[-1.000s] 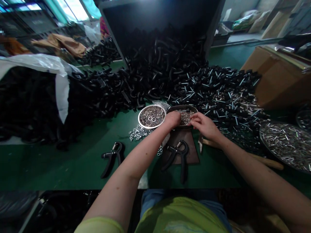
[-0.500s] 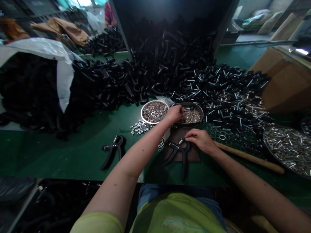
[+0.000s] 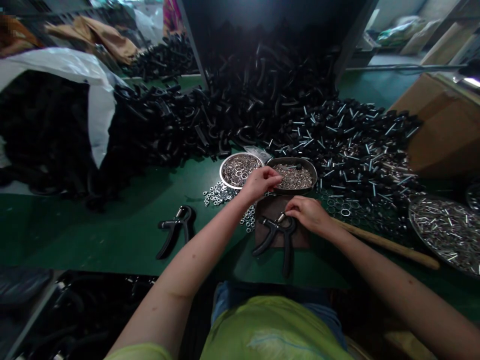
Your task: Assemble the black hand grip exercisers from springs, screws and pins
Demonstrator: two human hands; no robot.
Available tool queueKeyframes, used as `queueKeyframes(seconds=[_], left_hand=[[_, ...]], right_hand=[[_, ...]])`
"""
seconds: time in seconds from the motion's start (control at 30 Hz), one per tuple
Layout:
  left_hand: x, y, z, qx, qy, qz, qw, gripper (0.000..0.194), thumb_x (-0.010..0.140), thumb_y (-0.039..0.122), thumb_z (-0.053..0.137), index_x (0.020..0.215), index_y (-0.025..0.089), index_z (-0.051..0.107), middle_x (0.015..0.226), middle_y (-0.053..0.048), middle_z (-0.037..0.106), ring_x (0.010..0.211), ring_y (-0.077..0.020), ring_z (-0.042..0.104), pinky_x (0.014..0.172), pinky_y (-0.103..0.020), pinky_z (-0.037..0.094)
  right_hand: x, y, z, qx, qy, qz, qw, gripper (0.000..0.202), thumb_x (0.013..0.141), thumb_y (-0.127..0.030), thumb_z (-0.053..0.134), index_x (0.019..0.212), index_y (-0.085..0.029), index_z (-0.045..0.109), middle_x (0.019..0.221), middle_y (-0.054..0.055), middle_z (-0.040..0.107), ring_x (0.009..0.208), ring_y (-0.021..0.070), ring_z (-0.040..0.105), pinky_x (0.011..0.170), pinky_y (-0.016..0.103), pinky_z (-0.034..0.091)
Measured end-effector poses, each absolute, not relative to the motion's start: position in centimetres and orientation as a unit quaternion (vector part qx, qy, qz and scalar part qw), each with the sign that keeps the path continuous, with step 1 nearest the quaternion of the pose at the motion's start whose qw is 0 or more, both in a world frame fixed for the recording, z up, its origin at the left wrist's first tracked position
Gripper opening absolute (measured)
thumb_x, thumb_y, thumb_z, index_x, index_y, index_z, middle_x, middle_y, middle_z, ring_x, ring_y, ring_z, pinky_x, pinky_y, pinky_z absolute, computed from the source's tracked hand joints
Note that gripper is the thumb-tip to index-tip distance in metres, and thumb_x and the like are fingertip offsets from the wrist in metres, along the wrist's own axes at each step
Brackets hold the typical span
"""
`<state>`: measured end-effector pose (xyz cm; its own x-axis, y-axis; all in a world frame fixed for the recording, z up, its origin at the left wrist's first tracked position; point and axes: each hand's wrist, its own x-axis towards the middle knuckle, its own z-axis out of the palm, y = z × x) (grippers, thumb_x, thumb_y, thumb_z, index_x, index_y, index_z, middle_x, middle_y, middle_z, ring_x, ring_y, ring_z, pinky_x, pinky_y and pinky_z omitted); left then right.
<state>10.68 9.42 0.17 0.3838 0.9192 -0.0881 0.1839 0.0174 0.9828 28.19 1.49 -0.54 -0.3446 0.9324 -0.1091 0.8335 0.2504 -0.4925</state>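
My right hand (image 3: 309,215) pinches the upper end of a black hand grip exerciser (image 3: 287,245), right beside its coil spring (image 3: 280,217). The exerciser lies with its handles toward me, partly over a brown square plate (image 3: 300,239). My left hand (image 3: 260,182) is above the near edge of a dark oval tin (image 3: 294,191) of small metal pins. Its thumb and fingers are pressed together; anything between them is too small to make out. A second hand grip exerciser (image 3: 175,232) lies untouched to the left.
A round white-rimmed dish (image 3: 222,175) of metal parts stands by loose nuts (image 3: 217,195). Black handles (image 3: 172,120) and black knobs with screws (image 3: 345,135) are heaped behind. On the right are a wooden stick (image 3: 390,244), a pan of pins (image 3: 446,230) and a cardboard box (image 3: 438,125).
My left hand has drawn back from over the oval tin toward me and slightly left. My right hand stays at the spring end of the exerciser.
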Motion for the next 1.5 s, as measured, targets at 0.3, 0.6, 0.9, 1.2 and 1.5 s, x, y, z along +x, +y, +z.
queueKeyframes(seconds=[0.3, 0.6, 0.9, 1.2, 1.5], left_hand=[[8.1, 0.7, -2.0, 0.748, 0.421, 0.251, 0.447, 0.009, 0.072, 0.028, 0.07, 0.072, 0.02, 0.069, 0.087, -0.002, 0.064, 0.091, -0.0179, 0.056, 0.088, -0.032, 0.039], [9.3, -0.6, -2.7, 0.781, 0.436, 0.225, 0.387, 0.01, 0.074, 0.03, 0.069, 0.073, 0.02, 0.067, 0.084, -0.002, 0.061, 0.089, -0.0183, 0.053, 0.085, -0.031, 0.037], [9.8, -0.1, -2.8, 0.757, 0.462, 0.191, 0.42, 0.009, 0.071, 0.024, 0.07, 0.069, 0.018, 0.064, 0.084, -0.002, 0.06, 0.088, -0.0178, 0.053, 0.081, -0.03, 0.04], [9.8, 0.0, -2.9, 0.761, 0.45, 0.194, 0.424, 0.008, 0.07, 0.022, 0.07, 0.067, 0.017, 0.065, 0.082, -0.002, 0.059, 0.084, -0.0166, 0.054, 0.078, -0.028, 0.041], [10.1, 0.3, -2.9, 0.75, 0.473, 0.169, 0.43, 0.012, 0.068, 0.024, 0.07, 0.067, 0.016, 0.061, 0.081, 0.0, 0.058, 0.08, -0.0145, 0.053, 0.071, -0.025, 0.04]], right_hand=[[27.3, 2.4, 0.2, -0.568, -0.784, 0.247, 0.044, 0.007, 0.074, -0.02, 0.062, 0.08, -0.023, 0.063, 0.08, -0.001, 0.064, 0.075, 0.0151, 0.058, 0.061, 0.024, 0.036], [34.2, -2.7, -0.4, -0.621, -0.748, 0.171, 0.157, 0.016, 0.083, -0.027, 0.052, 0.096, -0.021, 0.061, 0.09, 0.005, 0.063, 0.086, 0.02, 0.056, 0.076, 0.032, 0.043], [40.3, -6.9, -3.4, -0.652, -0.756, 0.0, 0.062, 0.025, 0.081, -0.039, 0.055, 0.096, -0.02, 0.061, 0.092, 0.012, 0.062, 0.088, 0.0281, 0.053, 0.073, 0.039, 0.042], [37.6, -6.8, -1.4, -0.709, -0.699, 0.04, 0.086, 0.029, 0.089, -0.038, 0.038, 0.101, -0.02, 0.057, 0.092, 0.01, 0.067, 0.079, 0.0263, 0.062, 0.065, 0.036, 0.042], [31.5, -7.1, 3.2, -0.654, -0.703, 0.143, 0.242, 0.036, 0.092, -0.031, 0.033, 0.123, -0.026, 0.05, 0.106, 0.007, 0.067, 0.086, 0.0219, 0.065, 0.071, 0.032, 0.049]])
